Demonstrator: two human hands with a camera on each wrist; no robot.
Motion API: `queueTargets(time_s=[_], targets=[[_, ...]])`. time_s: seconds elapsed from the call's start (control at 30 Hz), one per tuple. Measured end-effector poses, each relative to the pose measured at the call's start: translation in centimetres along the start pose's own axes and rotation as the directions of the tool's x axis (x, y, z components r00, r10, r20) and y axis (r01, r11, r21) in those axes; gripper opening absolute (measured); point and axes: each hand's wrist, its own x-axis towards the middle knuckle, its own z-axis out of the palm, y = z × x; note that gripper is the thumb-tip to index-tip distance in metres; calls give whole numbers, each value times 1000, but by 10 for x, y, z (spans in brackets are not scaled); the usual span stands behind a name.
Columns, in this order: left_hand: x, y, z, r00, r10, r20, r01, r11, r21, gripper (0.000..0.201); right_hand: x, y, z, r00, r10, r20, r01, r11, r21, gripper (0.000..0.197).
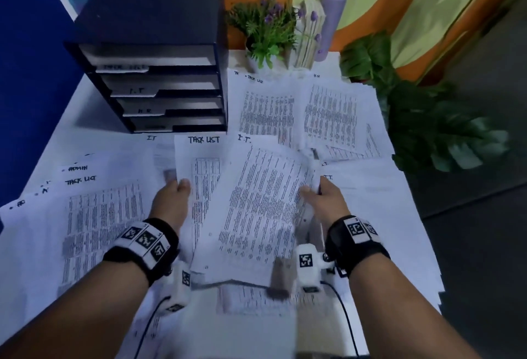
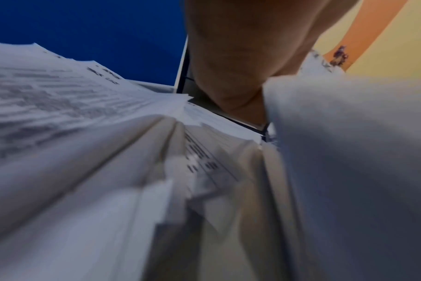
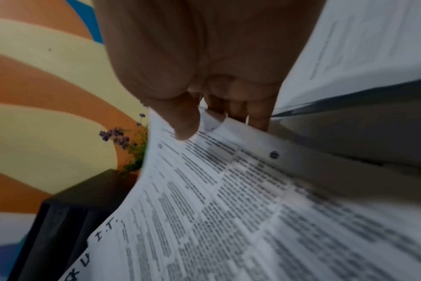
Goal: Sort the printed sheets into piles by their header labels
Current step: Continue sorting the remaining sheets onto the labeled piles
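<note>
Printed sheets cover the white table in loose overlapping piles. My left hand grips the left edge of a sheet headed TASK LIST, thumb on top; in the left wrist view the hand sits against that paper. My right hand pinches the right edge of a lifted, tilted sheaf headed I.T.. The thumb presses on the I.T. sheaf in the right wrist view. A TASK LIST pile lies at left with ADMIN headers peeking behind. Further piles headed TASK LIST and H.R lie at the back.
A black file tray rack with drawers labelled TASK LIST, I.T and H.R stands at back left. A potted plant and a lilac bottle stand behind the papers. Large green leaves overhang the table's right edge.
</note>
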Motion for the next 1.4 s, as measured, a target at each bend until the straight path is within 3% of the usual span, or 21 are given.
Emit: queueTargets(time_s=[0.1, 0.13, 0.23, 0.33, 0.4, 0.47, 0.57, 0.63, 0.67, 0.73, 0.8, 0.87, 1.03, 1.1, 1.2, 1.3, 1.4], targets=[[-13, -1, 22, 987, -8, 161, 33, 988, -153, 55, -11, 8, -13, 994, 53, 97, -65, 990, 122, 51], [-18, -2, 31, 980, 20, 196, 23, 977, -214, 53, -14, 10, -17, 994, 46, 99, -60, 987, 149, 57], [-34, 4, 56, 947, 35, 318, 91, 923, -373, 31, -22, 11, -38, 1000, 4, -2, -3, 989, 150, 54], [-47, 9, 75, 914, 59, 401, 77, 946, -314, 32, -23, 6, -78, 990, -15, -142, 20, 999, 38, 47], [-53, 7, 86, 906, 134, 401, -50, 976, -214, 24, -17, 9, -110, 967, -31, -253, 0, 993, -122, 52], [-57, -1, 94, 875, 239, 420, -259, 966, -10, 38, -7, 19, -138, 938, -60, -342, -36, 963, -269, 60], [-71, -8, 107, 794, 339, 504, -515, 816, 262, 60, 3, 27, -160, 901, -117, -417, -105, 876, -471, 71], [-80, -16, 119, 765, 310, 565, -585, 701, 407, 75, 3, 27, -158, 870, -173, -461, -169, 774, -610, 76], [-86, -20, 124, 769, 263, 582, -583, 661, 472, 82, 0, 27, -151, 882, -193, -430, -162, 733, -661, 76], [-94, -26, 134, 784, 160, 600, -557, 609, 565, 92, -6, 36, -129, 951, -187, -247, -71, 646, -760, 73], [-97, -32, 140, 788, 82, 610, -544, 557, 628, 97, -14, 51, -105, 996, -89, -20, 32, 549, -835, 74], [-92, -36, 141, 808, 50, 587, -522, 523, 674, 99, -23, 65, -89, 992, 31, 122, 92, 487, -869, 76], [-78, -35, 137, 822, 38, 568, -503, 518, 692, 99, -19, 67, -92, 981, 111, 158, 87, 475, -876, 79], [-77, -32, 131, 810, 64, 582, -509, 569, 646, 97, -16, 60, -94, 978, 131, 163, 82, 480, -874, 75], [-74, -27, 113, 821, 194, 537, -489, 723, 487, 88, -16, 47, -84, 976, 110, 186, 115, 461, -880, 64], [-62, -27, 79, 872, 290, 393, -458, 766, 451, 77, -22, 32, -54, 964, 29, 264, 220, 475, -852, 61], [-45, -42, 31, 946, 228, 229, -317, 797, 514, 75, -33, 15, -8, 934, -41, 354, 325, 505, -800, 57]])
